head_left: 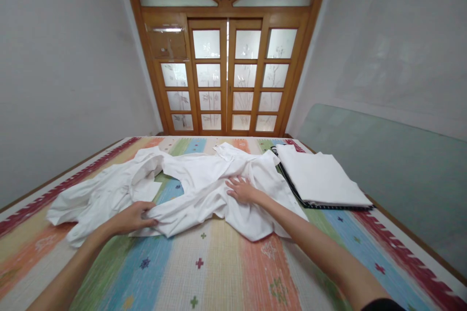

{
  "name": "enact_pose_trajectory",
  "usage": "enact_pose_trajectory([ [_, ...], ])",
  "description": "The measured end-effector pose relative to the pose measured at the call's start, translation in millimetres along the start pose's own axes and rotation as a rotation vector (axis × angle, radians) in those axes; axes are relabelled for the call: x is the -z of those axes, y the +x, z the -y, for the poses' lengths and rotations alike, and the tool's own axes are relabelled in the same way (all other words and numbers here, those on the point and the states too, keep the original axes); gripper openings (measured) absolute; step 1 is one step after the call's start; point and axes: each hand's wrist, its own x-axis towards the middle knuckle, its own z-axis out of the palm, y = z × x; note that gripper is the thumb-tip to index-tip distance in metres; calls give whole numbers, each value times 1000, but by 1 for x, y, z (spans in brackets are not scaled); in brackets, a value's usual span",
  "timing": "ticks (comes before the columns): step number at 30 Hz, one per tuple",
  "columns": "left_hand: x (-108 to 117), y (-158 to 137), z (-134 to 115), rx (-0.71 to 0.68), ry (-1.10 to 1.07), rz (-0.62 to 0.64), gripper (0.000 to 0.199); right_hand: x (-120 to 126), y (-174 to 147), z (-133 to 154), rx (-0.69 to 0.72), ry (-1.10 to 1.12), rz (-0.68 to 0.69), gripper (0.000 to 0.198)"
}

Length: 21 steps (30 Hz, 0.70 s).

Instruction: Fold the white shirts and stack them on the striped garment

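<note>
Bare forearms come in from both lower corners, a dark sleeve edge (381,304) showing on the right one. Between them, on a striped cover (219,272), lies a white garment (204,172), spread out but rumpled, its collar-like part (224,151) toward the far edge. Left hand (134,218) at the garment's near left end: thumb and forefinger pinch the cloth's edge; the other fingers largely hidden, their set unclear. Right hand (241,190) palm down on the garment's middle, fingers fanned apart, lying on the creases.

Just left, more white cloth (105,189) in a loose heap, meeting the garment at its upper left. From where I stand I cannot tell if the two are joined. To the right, near the garment, a folded white cloth (324,180) lies flat on a folded dark cloth (296,189), the latter showing as a black border with pale specks.

Cover striped in green, blue, yellow, orange, dark red along both sides; small crosses and star motifs. Beyond: pale green panel (383,160) along the right wall (394,48); at the far end, wooden doors (223,97) with patterned glass panes under an arched top.
</note>
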Motion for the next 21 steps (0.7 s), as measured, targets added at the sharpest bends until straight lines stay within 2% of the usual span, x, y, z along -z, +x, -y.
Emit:
enact_pose_trajectory([
  [2, 3, -1, -9, 14, -129, -53, 51, 5, 16, -2, -56, 5, -14, 58],
  [4, 7, 0, -24, 31, -332, -161, 50, 8, 28, -2, -100, 10, -54, 56],
  [8, 14, 10, -70, 86, -924, -494, 52, 13, 38, 4, -115, 22, -153, 50],
  [10, 20, 18, -93, 37, -1166, -683, 50, 18, 34, 3, -66, 40, -161, 46],
  [12, 27, 24, -111, -41, -1326, -811, 39, 25, 23, -5, -14, 60, -184, 43],
  [14, 36, 28, -121, -80, -1438, -884, 30, 31, 4, -20, -38, 55, -280, 45],
  [17, 45, 31, -122, -108, -1525, -919, 31, 32, -34, -51, -237, -10, -472, 53],
  [19, 46, 32, -118, -157, -1515, -913, 34, 27, -60, -70, -397, -23, -453, 53],
  [21, 43, 34, -113, -189, -1471, -908, 37, 19, -81, -85, -501, 29, -363, 55],
])
